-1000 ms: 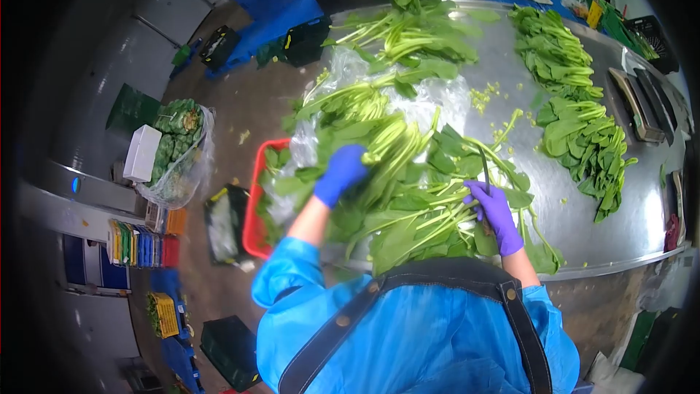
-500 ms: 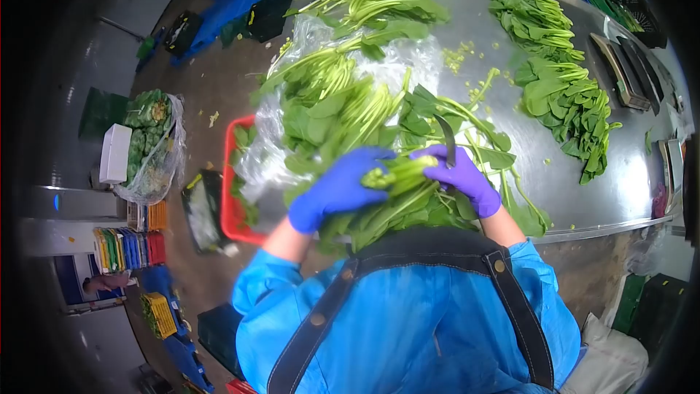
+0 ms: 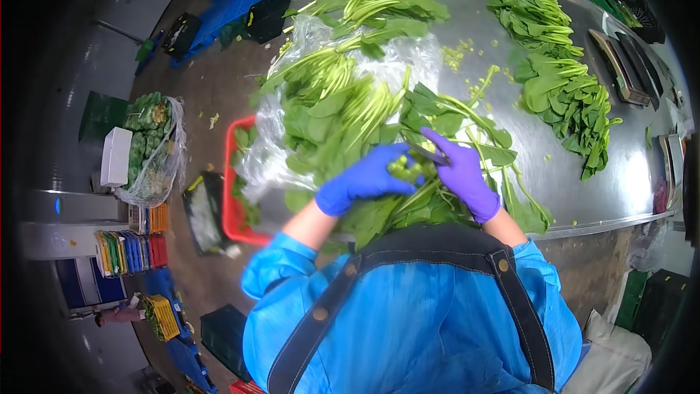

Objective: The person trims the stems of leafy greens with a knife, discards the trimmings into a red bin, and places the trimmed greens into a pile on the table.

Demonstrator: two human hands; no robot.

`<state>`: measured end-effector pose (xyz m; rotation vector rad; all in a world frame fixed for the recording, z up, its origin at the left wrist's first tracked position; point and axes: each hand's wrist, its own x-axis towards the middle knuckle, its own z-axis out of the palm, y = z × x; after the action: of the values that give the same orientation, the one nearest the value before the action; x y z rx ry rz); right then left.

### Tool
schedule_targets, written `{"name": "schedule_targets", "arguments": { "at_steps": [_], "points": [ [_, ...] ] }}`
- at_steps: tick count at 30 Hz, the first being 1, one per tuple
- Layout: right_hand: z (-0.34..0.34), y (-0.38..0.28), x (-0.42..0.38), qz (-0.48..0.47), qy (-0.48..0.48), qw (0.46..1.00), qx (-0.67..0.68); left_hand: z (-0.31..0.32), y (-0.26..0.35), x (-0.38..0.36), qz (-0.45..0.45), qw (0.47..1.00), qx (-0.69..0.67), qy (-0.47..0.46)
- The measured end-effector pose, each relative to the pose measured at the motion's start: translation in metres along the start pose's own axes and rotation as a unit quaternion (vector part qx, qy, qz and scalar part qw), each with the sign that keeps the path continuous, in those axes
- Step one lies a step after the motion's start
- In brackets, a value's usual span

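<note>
Both hands wear blue-violet gloves, the left hand (image 3: 364, 179) a touch bluer than the right hand (image 3: 463, 175); the bunch of greens (image 3: 405, 168) between them is pale green at the stems and dark green in the leaves. The bench (image 3: 569, 190) under them is dull silver-grey; left of it, a crate (image 3: 230, 197) is bright red; the sleeves (image 3: 292, 270) are sky blue, crossed by black apron straps (image 3: 521, 321).

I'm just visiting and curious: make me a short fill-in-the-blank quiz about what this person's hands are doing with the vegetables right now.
1. Both hands wear ____ rubber gloves.
2. The left hand grips a bunch of leafy green stalks while the right hand holds a dark-bladed ____ to it.
3. The leafy greens lie on a shiny ____ table.
4. Below the table's left edge stands a ____ plastic crate.

Missing words: blue; knife; metal; red
</note>
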<state>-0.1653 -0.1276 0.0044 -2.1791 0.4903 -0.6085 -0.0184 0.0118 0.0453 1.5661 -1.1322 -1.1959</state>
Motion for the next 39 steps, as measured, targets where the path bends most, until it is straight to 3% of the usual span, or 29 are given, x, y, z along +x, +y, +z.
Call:
{"name": "schedule_targets", "arguments": {
  "at_steps": [5, 8, 11, 14, 15, 17, 19, 20, 22, 24, 27, 28, 30, 32, 33, 34, 36, 37, 39],
  "points": [
    [0.000, 0.023, 0.002, 0.035, -0.040, 0.998, -0.026, -0.004, -0.004, -0.006, 0.051, 0.997, 0.063, -0.010],
    [0.000, 0.058, 0.001, 0.095, -0.052, 0.990, -0.089, -0.012, -0.005, -0.011, 0.037, 0.999, 0.002, 0.007],
    [-0.010, 0.040, -0.002, 0.184, -0.068, 0.957, 0.212, -0.010, -0.017, -0.014, 0.054, 0.997, 0.023, 0.046],
    [-0.024, -0.013, 0.003, 0.176, -0.127, 0.942, 0.255, -0.001, -0.013, -0.004, 0.005, 0.998, 0.009, 0.057],
    [-0.015, -0.011, 0.003, 0.135, -0.111, 0.957, 0.234, 0.000, -0.002, -0.002, 0.011, 0.999, 0.028, 0.027],
    [-0.008, -0.011, 0.001, 0.155, -0.105, 0.948, 0.259, 0.001, 0.012, -0.001, 0.021, 0.998, 0.052, -0.001],
    [-0.004, -0.003, 0.002, 0.169, -0.119, 0.949, 0.236, 0.002, 0.022, -0.007, 0.046, 0.977, 0.204, 0.048],
    [-0.003, -0.002, 0.003, 0.166, -0.120, 0.950, 0.236, 0.004, 0.029, -0.010, 0.048, 0.976, 0.206, 0.051],
    [-0.003, -0.010, 0.001, 0.145, -0.106, 0.965, 0.192, 0.012, 0.041, -0.016, 0.056, 0.946, 0.309, 0.082],
    [0.009, 0.000, 0.000, 0.129, -0.096, 0.973, 0.166, 0.017, 0.034, -0.019, 0.074, 0.941, 0.319, 0.080],
    [0.020, 0.026, 0.008, 0.121, 0.011, 0.982, 0.143, 0.021, 0.041, -0.030, 0.041, 0.894, 0.440, 0.073],
    [0.014, 0.029, 0.006, 0.120, 0.011, 0.983, 0.142, 0.019, 0.040, -0.035, 0.040, 0.895, 0.433, 0.097],
    [-0.009, 0.022, 0.004, 0.223, -0.081, 0.933, 0.271, 0.005, 0.033, -0.036, 0.038, 0.896, 0.425, 0.124],
    [-0.026, 0.010, 0.001, 0.197, -0.116, 0.939, 0.256, -0.018, 0.017, -0.025, 0.146, 0.761, 0.578, 0.257],
    [-0.033, 0.004, 0.001, 0.175, -0.142, 0.936, 0.270, -0.020, 0.020, -0.022, 0.120, 0.793, 0.548, 0.236],
    [-0.035, 0.001, 0.001, 0.152, -0.168, 0.932, 0.284, -0.021, 0.023, -0.020, 0.120, 0.793, 0.548, 0.235],
    [-0.029, 0.005, -0.001, 0.137, -0.174, 0.932, 0.287, -0.017, 0.036, -0.012, -0.063, 0.949, 0.288, 0.112],
    [-0.025, 0.007, -0.002, 0.113, -0.160, 0.939, 0.282, -0.014, 0.032, -0.004, -0.062, 0.949, 0.288, 0.112],
    [-0.024, 0.003, -0.004, 0.086, -0.144, 0.946, 0.276, -0.006, 0.015, 0.013, -0.038, 0.998, 0.050, 0.010]
  ]
}}
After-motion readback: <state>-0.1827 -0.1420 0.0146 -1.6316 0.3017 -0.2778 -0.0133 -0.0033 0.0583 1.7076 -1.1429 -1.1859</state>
